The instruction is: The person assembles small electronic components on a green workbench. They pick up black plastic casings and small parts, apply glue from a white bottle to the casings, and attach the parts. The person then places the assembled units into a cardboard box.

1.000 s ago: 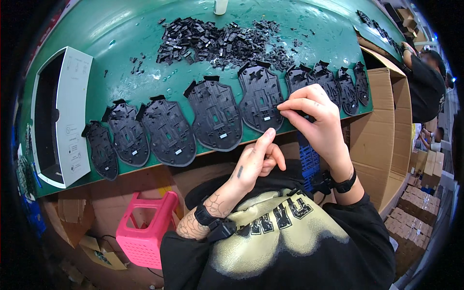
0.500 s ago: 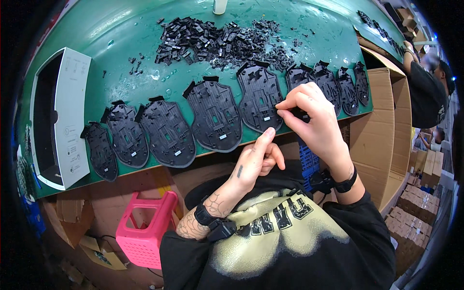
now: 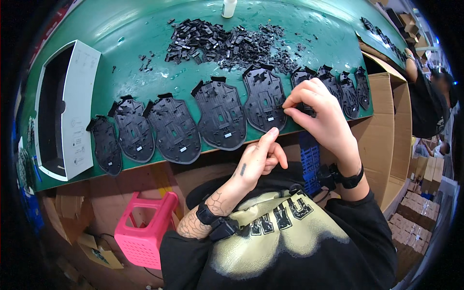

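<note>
A row of black plastic shell panels (image 3: 223, 112) lies along the near edge of the green table, ribbed inner sides up, several with a small white label near the rounded tip. My right hand (image 3: 323, 108) is over the row right of the middle, thumb and forefinger pinched beside the right edge of one shell panel (image 3: 265, 99). Whatever the fingertips hold is too small to make out. Below that panel's tip, my left hand (image 3: 261, 159) is held with curled fingers and raised thumb; its palm is hidden. Behind the row lies a heap of small black plastic parts (image 3: 203, 41).
An open white box (image 3: 84, 111) stands on the table's left end. Cardboard cartons (image 3: 374, 145) stand at the right, and a pink stool (image 3: 145, 229) is below the table. A white bottle (image 3: 229, 8) stands at the back. Another person (image 3: 430, 101) works at far right.
The view has shifted slightly, so table and panels appear further right. My right hand stays pinched beside the same panel, and my left hand keeps its curled pose below it.
</note>
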A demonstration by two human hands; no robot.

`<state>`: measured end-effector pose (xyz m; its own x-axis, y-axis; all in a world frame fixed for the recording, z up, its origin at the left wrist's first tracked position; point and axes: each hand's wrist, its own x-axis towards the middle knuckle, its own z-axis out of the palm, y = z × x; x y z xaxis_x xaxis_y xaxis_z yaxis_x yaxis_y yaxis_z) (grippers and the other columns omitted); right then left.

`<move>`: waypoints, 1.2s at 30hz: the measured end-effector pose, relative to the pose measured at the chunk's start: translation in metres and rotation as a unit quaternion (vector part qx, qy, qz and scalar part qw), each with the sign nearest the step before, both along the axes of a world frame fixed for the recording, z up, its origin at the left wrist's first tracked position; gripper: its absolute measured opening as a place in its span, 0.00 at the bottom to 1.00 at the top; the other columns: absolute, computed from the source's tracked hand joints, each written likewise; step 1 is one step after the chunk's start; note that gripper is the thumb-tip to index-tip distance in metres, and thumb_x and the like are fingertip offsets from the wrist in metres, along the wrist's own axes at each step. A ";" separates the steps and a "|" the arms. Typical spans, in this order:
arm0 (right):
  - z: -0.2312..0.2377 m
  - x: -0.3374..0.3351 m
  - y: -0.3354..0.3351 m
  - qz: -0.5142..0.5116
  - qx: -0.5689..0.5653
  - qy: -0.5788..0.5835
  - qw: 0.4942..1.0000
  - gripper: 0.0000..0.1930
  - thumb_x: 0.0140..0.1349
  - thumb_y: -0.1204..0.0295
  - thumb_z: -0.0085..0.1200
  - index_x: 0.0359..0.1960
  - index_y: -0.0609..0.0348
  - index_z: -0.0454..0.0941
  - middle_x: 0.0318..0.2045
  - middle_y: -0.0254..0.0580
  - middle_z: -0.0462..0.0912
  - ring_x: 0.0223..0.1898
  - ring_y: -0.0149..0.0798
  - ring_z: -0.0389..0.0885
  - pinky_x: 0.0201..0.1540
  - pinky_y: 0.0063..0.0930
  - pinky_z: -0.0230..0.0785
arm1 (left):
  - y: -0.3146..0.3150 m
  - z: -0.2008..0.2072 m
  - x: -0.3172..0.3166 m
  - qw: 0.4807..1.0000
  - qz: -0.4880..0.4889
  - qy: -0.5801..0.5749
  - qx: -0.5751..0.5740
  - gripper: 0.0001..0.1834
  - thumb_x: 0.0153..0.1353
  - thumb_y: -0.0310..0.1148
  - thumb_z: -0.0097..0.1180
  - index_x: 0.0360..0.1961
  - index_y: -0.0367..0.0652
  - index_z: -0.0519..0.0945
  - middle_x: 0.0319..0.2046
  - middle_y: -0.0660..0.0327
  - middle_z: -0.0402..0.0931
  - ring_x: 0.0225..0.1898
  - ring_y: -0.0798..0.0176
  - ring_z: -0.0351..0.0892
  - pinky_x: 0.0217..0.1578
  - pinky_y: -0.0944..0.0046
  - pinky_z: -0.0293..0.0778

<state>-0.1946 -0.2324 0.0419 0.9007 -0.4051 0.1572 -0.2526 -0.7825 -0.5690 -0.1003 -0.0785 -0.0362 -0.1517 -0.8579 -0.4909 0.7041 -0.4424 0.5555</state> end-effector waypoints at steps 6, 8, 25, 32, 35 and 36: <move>-0.005 -0.001 0.004 0.010 -0.025 -0.001 1.000 0.07 0.47 0.79 0.62 0.28 0.60 0.76 0.29 0.39 0.75 0.37 0.44 0.72 0.42 0.33 0.66 | -0.001 -0.001 -0.001 1.000 -0.004 0.005 0.005 0.39 0.69 0.59 0.33 0.17 0.35 0.76 0.10 0.77 0.49 0.12 0.78 0.43 0.14 0.73 0.42; -0.006 -0.001 0.004 0.007 -0.025 -0.006 1.000 0.07 0.47 0.79 0.62 0.27 0.60 0.76 0.29 0.39 0.75 0.37 0.44 0.72 0.41 0.34 0.66 | -0.001 -0.001 -0.001 1.000 -0.003 0.001 0.005 0.39 0.69 0.59 0.33 0.17 0.35 0.76 0.10 0.77 0.49 0.12 0.78 0.43 0.14 0.73 0.42; -0.005 0.000 0.002 0.007 -0.023 0.011 1.000 0.07 0.48 0.79 0.61 0.27 0.60 0.75 0.27 0.39 0.75 0.36 0.43 0.72 0.40 0.32 0.66 | -0.002 0.000 0.001 1.000 -0.007 -0.006 0.009 0.38 0.68 0.59 0.34 0.17 0.35 0.76 0.10 0.77 0.49 0.12 0.78 0.43 0.15 0.72 0.41; 0.011 0.013 -0.005 0.064 -0.042 0.100 0.992 0.08 0.49 0.77 0.60 0.28 0.60 0.73 0.26 0.39 0.74 0.35 0.45 0.72 0.41 0.35 0.66 | -0.002 0.002 0.000 1.000 0.000 -0.007 0.007 0.38 0.69 0.58 0.34 0.17 0.34 0.76 0.10 0.76 0.48 0.12 0.77 0.43 0.15 0.72 0.41; 0.013 0.016 -0.010 0.072 -0.045 0.130 0.988 0.08 0.48 0.79 0.61 0.26 0.60 0.73 0.27 0.39 0.73 0.35 0.43 0.71 0.40 0.33 0.66 | -0.003 0.004 -0.001 1.000 0.002 -0.005 0.004 0.38 0.69 0.57 0.34 0.17 0.35 0.76 0.10 0.76 0.48 0.12 0.77 0.43 0.14 0.72 0.41; 0.013 0.017 -0.012 0.078 -0.044 0.134 0.987 0.07 0.48 0.77 0.61 0.26 0.60 0.74 0.27 0.39 0.74 0.36 0.44 0.71 0.41 0.34 0.66 | -0.003 0.004 -0.001 1.000 0.006 -0.004 0.003 0.37 0.69 0.57 0.34 0.16 0.35 0.75 0.10 0.76 0.48 0.11 0.77 0.43 0.14 0.72 0.41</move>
<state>-0.1773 -0.2442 0.0553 0.9651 -0.2532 -0.0660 -0.2568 -0.8675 -0.4260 -0.1017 -0.0816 -0.0323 -0.1379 -0.8564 -0.4976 0.7055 -0.4375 0.5575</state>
